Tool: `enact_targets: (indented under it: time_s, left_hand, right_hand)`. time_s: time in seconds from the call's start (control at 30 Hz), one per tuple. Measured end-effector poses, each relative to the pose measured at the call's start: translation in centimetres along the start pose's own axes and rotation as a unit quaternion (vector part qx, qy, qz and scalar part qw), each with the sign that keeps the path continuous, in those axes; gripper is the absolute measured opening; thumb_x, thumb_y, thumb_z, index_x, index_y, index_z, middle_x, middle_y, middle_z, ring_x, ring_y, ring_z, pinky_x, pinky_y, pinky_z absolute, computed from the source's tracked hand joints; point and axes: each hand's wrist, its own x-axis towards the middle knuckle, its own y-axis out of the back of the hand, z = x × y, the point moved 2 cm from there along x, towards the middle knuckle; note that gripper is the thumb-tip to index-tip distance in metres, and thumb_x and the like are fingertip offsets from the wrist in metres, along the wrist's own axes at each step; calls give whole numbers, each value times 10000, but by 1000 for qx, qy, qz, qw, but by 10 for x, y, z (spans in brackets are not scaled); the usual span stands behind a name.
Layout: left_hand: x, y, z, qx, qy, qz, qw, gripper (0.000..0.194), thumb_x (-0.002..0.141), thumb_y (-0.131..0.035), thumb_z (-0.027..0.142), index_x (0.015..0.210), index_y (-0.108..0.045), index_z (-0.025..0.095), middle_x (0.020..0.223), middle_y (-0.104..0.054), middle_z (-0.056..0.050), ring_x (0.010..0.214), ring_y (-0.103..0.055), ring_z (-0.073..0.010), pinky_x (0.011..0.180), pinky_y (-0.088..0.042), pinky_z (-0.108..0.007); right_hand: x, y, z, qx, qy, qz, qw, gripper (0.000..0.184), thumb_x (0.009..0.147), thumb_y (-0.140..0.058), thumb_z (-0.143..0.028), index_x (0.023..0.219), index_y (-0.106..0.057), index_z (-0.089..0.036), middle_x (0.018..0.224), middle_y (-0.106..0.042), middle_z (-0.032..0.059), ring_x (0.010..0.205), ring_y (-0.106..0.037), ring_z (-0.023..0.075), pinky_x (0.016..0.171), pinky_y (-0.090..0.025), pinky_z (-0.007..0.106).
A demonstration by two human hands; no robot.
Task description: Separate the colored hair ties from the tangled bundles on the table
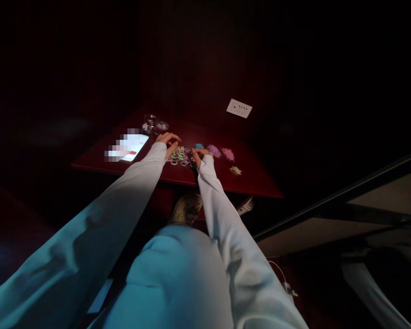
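A mixed pile of small coloured hair ties [180,156] lies on the dark red table [150,172]. At its left edge is my left hand [167,140], palm down with fingers stretched out over the ties. My right hand [202,158] is at the pile's right side, thumb and fingers pinched together; whatever is between them is too small to make out. Beyond and beside it sit single-colour heaps: blue ties [199,146], purple ties [214,151], pink ties [228,154] and, nearer the front edge, cream ties [235,170].
To the left of my hands lies a lit phone [133,148], partly blurred out. Behind it stand clear containers [154,123]. A white wall socket [239,108] is set above the table. Below the edge a clog [187,209] shows.
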Motion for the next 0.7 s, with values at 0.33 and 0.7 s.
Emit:
enact_targets:
  time_s: [0.33,0.7]
  left_hand:
    - [0,-31,-27,-17,-84,-28,996,227,791,-613,139,784,-804,261,1063,-774,-13,1033,-612,-238,1033,-494,-405]
    - [7,-34,-38,-30,-72,-26,997,213,781,-626,138,748,-807,245,1032,-798,-19,1018,-644,-227,1020,-493,-394]
  right_hand:
    - [-14,6,-11,-61,44,-94,993,223,994,-710,-446,1068,-871,-310,1228,-687,41,1215,-535,246,1096,-428,362]
    - [-11,9,-11,-54,-15,-56,997,179,968,-713,-402,1006,-855,-301,1133,-730,27,1182,-548,259,1048,-451,378]
